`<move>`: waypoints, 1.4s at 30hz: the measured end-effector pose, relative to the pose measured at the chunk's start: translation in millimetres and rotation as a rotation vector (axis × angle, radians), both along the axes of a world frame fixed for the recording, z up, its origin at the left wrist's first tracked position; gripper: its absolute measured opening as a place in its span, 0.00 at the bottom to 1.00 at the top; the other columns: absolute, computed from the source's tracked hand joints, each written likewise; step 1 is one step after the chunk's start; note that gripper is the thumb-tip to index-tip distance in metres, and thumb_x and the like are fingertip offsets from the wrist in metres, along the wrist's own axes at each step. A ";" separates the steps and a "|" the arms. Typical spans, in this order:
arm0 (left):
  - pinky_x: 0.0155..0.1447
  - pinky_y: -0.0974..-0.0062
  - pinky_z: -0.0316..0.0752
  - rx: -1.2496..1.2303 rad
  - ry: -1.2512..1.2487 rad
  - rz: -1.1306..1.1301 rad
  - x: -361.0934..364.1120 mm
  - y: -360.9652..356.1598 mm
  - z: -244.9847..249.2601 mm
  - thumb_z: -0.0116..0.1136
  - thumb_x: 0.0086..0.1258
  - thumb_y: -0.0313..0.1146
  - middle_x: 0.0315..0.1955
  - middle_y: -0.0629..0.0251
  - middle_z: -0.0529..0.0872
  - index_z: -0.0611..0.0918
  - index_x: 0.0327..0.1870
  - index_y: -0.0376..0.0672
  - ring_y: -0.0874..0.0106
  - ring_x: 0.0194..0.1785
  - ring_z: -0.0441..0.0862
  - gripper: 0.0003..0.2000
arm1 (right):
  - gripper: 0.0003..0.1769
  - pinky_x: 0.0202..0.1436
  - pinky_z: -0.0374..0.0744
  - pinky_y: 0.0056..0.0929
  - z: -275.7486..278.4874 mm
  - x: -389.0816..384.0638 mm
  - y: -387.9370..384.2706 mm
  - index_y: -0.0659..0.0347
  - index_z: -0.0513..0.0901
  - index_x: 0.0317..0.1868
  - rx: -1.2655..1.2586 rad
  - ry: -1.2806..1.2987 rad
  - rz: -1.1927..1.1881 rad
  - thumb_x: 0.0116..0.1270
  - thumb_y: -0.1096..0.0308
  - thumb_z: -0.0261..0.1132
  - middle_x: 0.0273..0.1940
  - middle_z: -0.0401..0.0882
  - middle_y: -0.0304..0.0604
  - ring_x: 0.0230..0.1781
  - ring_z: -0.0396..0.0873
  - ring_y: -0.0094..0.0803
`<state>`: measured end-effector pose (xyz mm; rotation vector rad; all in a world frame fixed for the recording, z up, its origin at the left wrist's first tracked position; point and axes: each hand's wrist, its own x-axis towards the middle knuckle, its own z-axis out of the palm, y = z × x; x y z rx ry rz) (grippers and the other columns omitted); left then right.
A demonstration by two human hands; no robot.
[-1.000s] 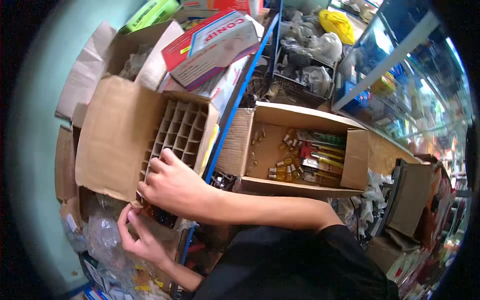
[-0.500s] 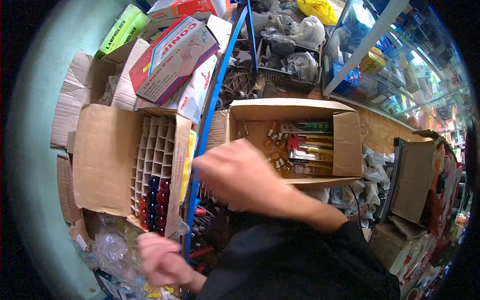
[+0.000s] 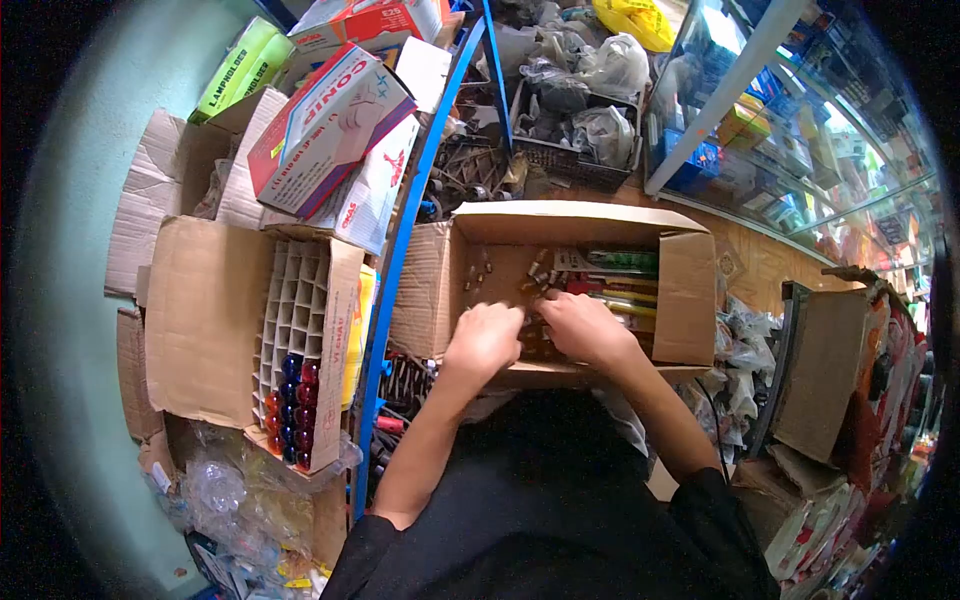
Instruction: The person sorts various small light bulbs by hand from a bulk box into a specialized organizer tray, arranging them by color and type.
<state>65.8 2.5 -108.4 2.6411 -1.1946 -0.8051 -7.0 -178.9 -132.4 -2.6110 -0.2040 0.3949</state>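
Observation:
Both hands are over an open cardboard box (image 3: 560, 212) in front of me. My left hand (image 3: 485, 342) is closed, its fingers curled at the near-left side of the box; whatever it may hold is hidden. Beside it, my right hand (image 3: 585, 328) reaches down with fingers pressed together among small glass bulbs (image 3: 541, 262). I cannot make out what is in its fingers. A few more small bulbs (image 3: 478, 272) are toward the box's left end. Packaged long items (image 3: 620, 262), some green and some yellow, fill the box's right part.
Left of a blue metal frame (image 3: 412, 230), a divided carton (image 3: 340, 370) holds red, blue and orange bulbs (image 3: 290, 405). Other boxes (image 3: 325, 130) are stacked behind it. A black crate (image 3: 570, 155) with plastic bags and a glass cabinet (image 3: 790, 150) stand at the back.
My left hand has moved from beside the divided carton, over the blue frame, to the open box. My right hand has swung right from the frame into the same box.

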 end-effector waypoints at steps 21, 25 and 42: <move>0.51 0.52 0.78 -0.519 -0.096 0.147 -17.7 24.8 -10.0 0.66 0.62 0.33 0.36 0.50 0.85 0.77 0.43 0.38 0.49 0.44 0.85 0.14 | 0.18 0.47 0.82 0.54 10.5 -2.6 2.7 0.62 0.79 0.52 -0.010 -0.094 -0.035 0.65 0.63 0.68 0.46 0.84 0.58 0.44 0.84 0.59; 0.51 0.52 0.78 -0.560 -0.059 0.205 -13.5 28.6 10.9 0.66 0.65 0.35 0.37 0.51 0.85 0.76 0.49 0.39 0.48 0.45 0.85 0.16 | 0.17 0.47 0.81 0.53 10.1 -3.3 1.4 0.62 0.81 0.51 -0.007 -0.096 -0.045 0.64 0.64 0.70 0.46 0.84 0.58 0.45 0.84 0.58; 0.60 0.49 0.79 -0.076 0.233 0.227 -5.3 20.4 2.4 0.57 0.71 0.42 0.44 0.40 0.88 0.83 0.49 0.39 0.43 0.52 0.85 0.16 | 0.17 0.55 0.83 0.49 1.7 -7.5 2.8 0.62 0.85 0.53 0.052 0.016 -0.165 0.64 0.67 0.68 0.48 0.87 0.56 0.49 0.85 0.55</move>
